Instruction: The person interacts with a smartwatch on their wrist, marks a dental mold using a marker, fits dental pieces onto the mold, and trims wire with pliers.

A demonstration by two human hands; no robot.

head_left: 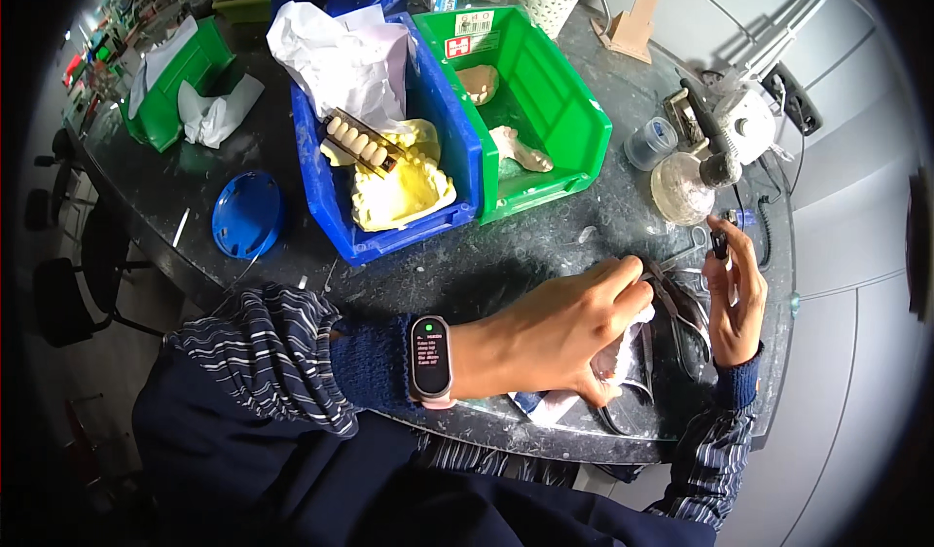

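Note:
My left hand (559, 328) reaches across the dark worktop, its fingers closed around a pinkish-white piece (611, 362) that looks like a dental plate or cast; the hand covers most of it. At the right, my right hand (736, 299) is raised, with thumb and fingers pinching a small black-ended object (720, 243) whose kind I cannot make out. Between the hands lie metal pliers (684, 313) and other hand tools, partly hidden. A folded cloth (545, 406) rests below my left hand. Just beyond my right hand stands a round glass burner or jar (678, 189).
A blue bin (389, 245) holds crumpled paper, a yellow dental cast (404, 197) and a row of teeth (358, 142). Beside it, a green bin (545, 192) contains pale casts. A blue round lid (248, 216) lies left. A plastic cup (650, 144) stands behind the burner.

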